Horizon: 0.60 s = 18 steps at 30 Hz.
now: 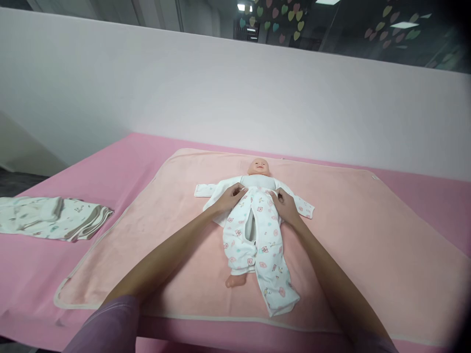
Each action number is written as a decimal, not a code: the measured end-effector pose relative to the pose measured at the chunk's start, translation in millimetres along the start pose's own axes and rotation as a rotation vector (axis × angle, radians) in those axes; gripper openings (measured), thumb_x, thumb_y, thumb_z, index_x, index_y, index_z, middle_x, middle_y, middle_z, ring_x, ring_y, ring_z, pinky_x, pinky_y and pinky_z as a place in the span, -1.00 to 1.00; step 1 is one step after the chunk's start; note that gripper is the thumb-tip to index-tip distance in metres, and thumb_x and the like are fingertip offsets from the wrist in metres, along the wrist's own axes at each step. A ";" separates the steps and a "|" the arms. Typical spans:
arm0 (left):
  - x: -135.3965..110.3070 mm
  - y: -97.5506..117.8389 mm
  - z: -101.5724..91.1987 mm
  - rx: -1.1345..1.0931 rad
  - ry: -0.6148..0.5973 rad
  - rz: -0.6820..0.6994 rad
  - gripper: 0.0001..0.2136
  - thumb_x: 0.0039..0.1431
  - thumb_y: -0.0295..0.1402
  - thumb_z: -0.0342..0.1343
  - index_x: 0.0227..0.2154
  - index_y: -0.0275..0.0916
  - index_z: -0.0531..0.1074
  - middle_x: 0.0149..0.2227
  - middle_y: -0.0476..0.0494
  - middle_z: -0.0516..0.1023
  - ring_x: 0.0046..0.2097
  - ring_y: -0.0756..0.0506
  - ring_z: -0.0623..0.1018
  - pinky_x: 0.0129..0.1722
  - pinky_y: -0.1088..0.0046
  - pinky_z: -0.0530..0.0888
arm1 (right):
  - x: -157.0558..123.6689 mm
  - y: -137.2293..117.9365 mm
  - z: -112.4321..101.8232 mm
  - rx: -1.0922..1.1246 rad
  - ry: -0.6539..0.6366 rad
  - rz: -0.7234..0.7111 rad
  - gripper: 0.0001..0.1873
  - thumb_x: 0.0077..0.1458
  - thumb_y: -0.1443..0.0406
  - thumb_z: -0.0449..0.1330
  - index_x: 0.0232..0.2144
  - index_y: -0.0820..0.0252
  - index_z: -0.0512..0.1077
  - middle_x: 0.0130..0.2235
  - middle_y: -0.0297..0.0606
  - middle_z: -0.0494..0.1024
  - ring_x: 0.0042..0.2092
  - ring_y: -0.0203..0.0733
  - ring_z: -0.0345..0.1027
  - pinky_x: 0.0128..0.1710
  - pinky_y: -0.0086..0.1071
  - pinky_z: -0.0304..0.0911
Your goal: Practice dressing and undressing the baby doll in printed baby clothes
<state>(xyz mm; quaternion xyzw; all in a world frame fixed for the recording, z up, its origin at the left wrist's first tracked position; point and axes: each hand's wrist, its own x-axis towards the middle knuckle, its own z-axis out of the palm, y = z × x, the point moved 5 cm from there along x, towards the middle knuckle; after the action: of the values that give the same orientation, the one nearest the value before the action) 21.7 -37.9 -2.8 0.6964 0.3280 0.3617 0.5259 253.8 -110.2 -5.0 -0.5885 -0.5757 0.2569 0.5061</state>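
Note:
A baby doll (259,167) lies on its back on a peach blanket (342,235), head toward the wall. White patterned baby trousers (270,240) cover its legs, with an open slit at the crotch. One foot (236,280) sticks out of the left trouser leg; the other leg's end covers its foot. A white top (221,189) lies spread under the arms. My left hand (231,196) pinches the waistband at its left side. At the right side of the waistband, my right hand (285,203) has its fingers closed on the cloth.
Folded patterned baby clothes or cloths (55,218) lie at the left on the pink table surface (121,166). A white wall (235,98) rises behind the table, with dark glass and heart stickers (275,14) above it.

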 end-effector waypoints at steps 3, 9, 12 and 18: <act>7.3 17.5 1.1 0.129 -0.067 0.083 -0.60 0.30 0.10 0.15 -0.33 -0.18 0.40 -0.42 0.02 0.33 -0.39 -0.04 0.27 -0.33 0.39 0.22 | 14.4 -31.6 8.5 -0.253 -0.133 -0.164 -0.52 0.30 -0.07 0.18 -0.49 0.08 0.22 -0.49 -0.40 0.26 -0.40 -0.20 0.10 -0.32 -0.28 0.03; 26.4 32.1 0.4 0.215 -0.074 0.139 -0.63 0.32 0.07 0.14 -0.30 -0.15 0.38 -0.44 0.01 0.37 -0.38 -0.06 0.33 -0.32 0.38 0.21 | 52.8 -39.3 15.6 -0.145 -0.168 -0.091 -0.54 0.27 -0.13 0.17 -0.42 0.07 0.33 -0.40 -0.37 0.43 -0.33 -0.17 0.23 -0.27 -0.31 0.12; 29.9 13.1 -2.2 0.130 0.040 0.038 -0.57 0.25 0.11 0.20 -0.39 -0.18 0.36 -0.47 0.03 0.34 -0.41 -0.03 0.30 -0.36 0.40 0.20 | 49.4 -13.0 6.0 -0.061 -0.031 0.037 -0.48 0.17 -0.19 0.25 -0.47 0.07 0.32 -0.43 -0.37 0.40 -0.32 -0.17 0.21 -0.28 -0.33 0.13; 8.9 -31.2 13.5 -0.430 0.107 -0.296 -0.56 0.10 0.09 0.35 -0.42 -0.20 0.43 -0.44 -0.09 0.51 -0.32 -0.13 0.51 -0.27 0.34 0.42 | 5.1 30.5 6.3 0.029 0.056 0.181 -0.39 0.19 -0.31 0.13 -0.52 0.03 0.34 -0.50 -0.33 0.40 -0.35 -0.08 0.27 -0.30 -0.25 0.23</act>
<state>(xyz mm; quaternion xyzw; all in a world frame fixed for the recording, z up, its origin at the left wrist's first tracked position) 35.5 -29.9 -34.2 0.4930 0.3693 0.3786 0.6908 262.0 -98.1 -33.0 -0.6377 -0.5022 0.2933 0.5051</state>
